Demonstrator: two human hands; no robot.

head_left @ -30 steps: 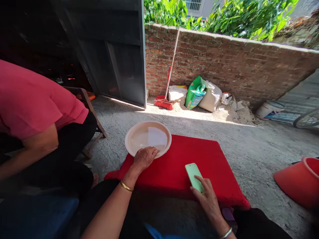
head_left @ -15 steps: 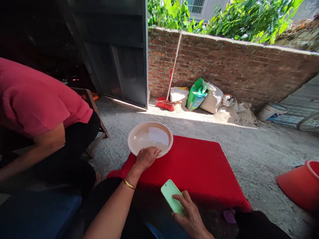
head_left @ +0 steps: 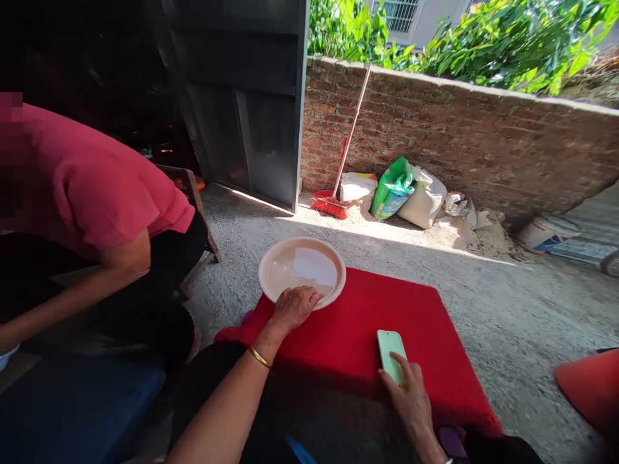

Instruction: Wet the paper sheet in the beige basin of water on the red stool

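Note:
A pale round basin (head_left: 269, 283) with what looks like water in it stands on the far left corner of a low surface covered in red cloth (head_left: 367, 309). My left hand (head_left: 294, 308), with a gold bangle at the wrist, is closed on the basin's near rim; the fingertips are partly hidden. Over the right part of the red cloth, my right hand (head_left: 411, 390) grips a light green smartphone (head_left: 389, 345) by its lower end. Whether the phone touches the cloth I cannot tell.
At left a person in a pink shirt (head_left: 111, 174) bends forward beside a wooden chair (head_left: 200, 212). An orange-red bucket (head_left: 587, 386) is at the right edge. A broom (head_left: 355, 125), a green sack (head_left: 393, 190) and a white sack (head_left: 425, 200) stand along the brick wall (head_left: 464, 129).
My right hand has moved the phone right and forward, from near my lap to over the red cloth. My left hand stays on the basin rim. The view has shifted slightly.

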